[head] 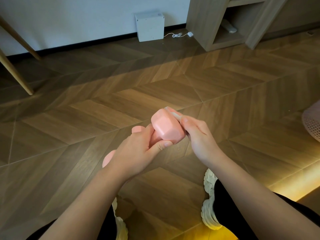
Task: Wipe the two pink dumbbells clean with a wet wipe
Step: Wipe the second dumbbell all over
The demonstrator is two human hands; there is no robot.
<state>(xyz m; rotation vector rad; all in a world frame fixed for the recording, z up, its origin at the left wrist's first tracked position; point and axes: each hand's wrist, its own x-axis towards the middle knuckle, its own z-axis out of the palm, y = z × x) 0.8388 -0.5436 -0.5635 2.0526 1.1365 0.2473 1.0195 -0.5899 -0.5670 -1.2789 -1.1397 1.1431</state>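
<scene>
My left hand (138,151) grips the handle of a pink dumbbell (166,129) and holds it above the floor, its hexagonal head pointing up towards me. My right hand (195,134) pinches a white wet wipe (173,113) against the far right side of that head. Below my left hand, two pink rounded parts show at its upper edge and beside the wrist. They look like the heads of a second pink dumbbell (108,159) lying on the floor. My hand hides its middle.
The wooden herringbone floor (173,80) lies all around. My white shoes (210,205) stand at the bottom. A white box (149,26) and a cable sit by the wall, a wooden shelf unit (225,23) at the back right, wooden legs (15,71) at the left, and a pink mesh object (313,122) at the right edge.
</scene>
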